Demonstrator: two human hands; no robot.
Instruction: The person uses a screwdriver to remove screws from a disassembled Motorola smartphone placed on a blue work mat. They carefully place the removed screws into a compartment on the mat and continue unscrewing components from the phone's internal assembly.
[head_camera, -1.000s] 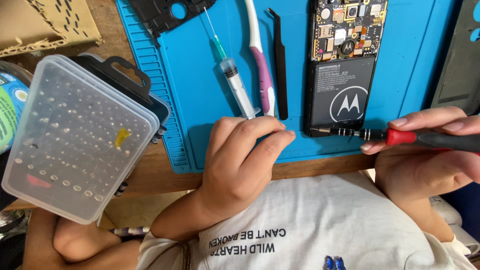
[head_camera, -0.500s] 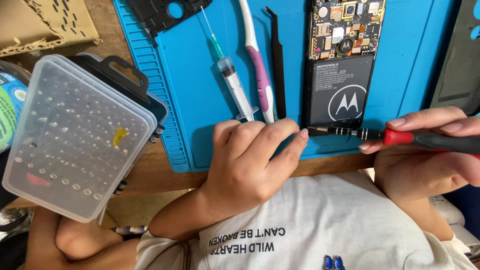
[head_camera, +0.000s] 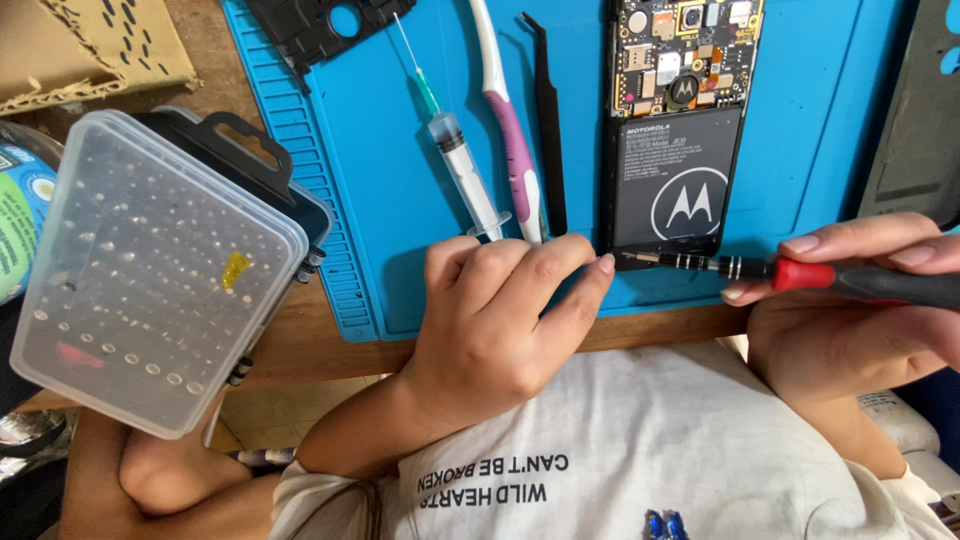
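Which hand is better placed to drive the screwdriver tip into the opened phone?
The right hand: it already grips the red-collared screwdriver, whose tip lies at the opened phone. The left hand only touches the tip.

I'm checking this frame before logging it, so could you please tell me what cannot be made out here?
Head view only:
- Screwdriver tip: hidden behind the left hand fingertips at the opened phone's lower edge.
- Screwdriver handle end: cut off by the right edge, in the right hand.
- Phone top: cut off by the upper edge.
- Clear bit case contents: too small.
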